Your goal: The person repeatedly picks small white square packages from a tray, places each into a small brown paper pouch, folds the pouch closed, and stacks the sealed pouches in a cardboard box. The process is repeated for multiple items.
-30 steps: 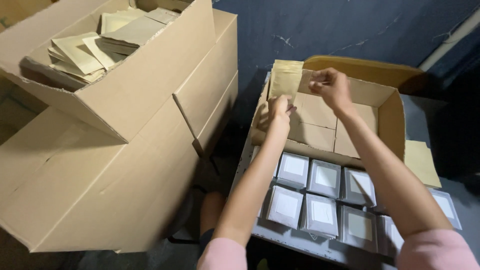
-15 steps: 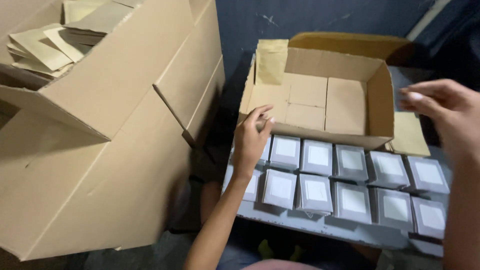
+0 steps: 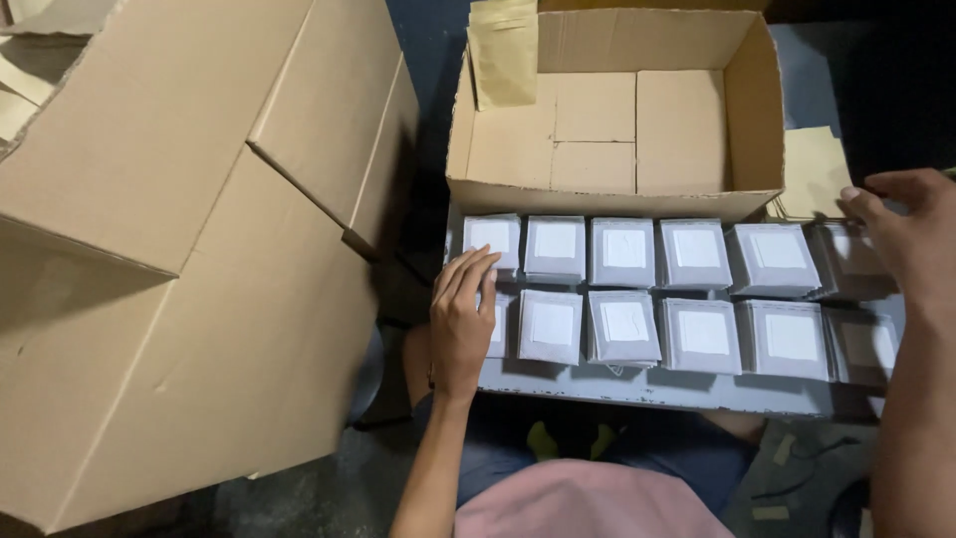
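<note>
Two rows of grey square packets (image 3: pixel 624 251) with white labels lie on a grey board (image 3: pixel 657 391) across my lap. My left hand (image 3: pixel 461 317) rests flat, fingers together, on the leftmost packet of the near row (image 3: pixel 495 324). My right hand (image 3: pixel 901 234) hovers over the packets at the right end of the rows (image 3: pixel 846 261), fingers loosely curled, holding nothing. Behind the packets stands an open cardboard box (image 3: pixel 607 194), empty except for a tan paper envelope (image 3: pixel 504 55) leaning against its back left corner.
A large cardboard box (image 3: pixel 189 269) with open flaps fills the left side, with tan envelopes at its top left edge. Another tan envelope (image 3: pixel 815 171) lies right of the open box. The floor below is dark.
My left hand came down from the open box's back edge onto the leftmost packets. My right hand left the envelope in the box and swung out to the right end of the rows.
</note>
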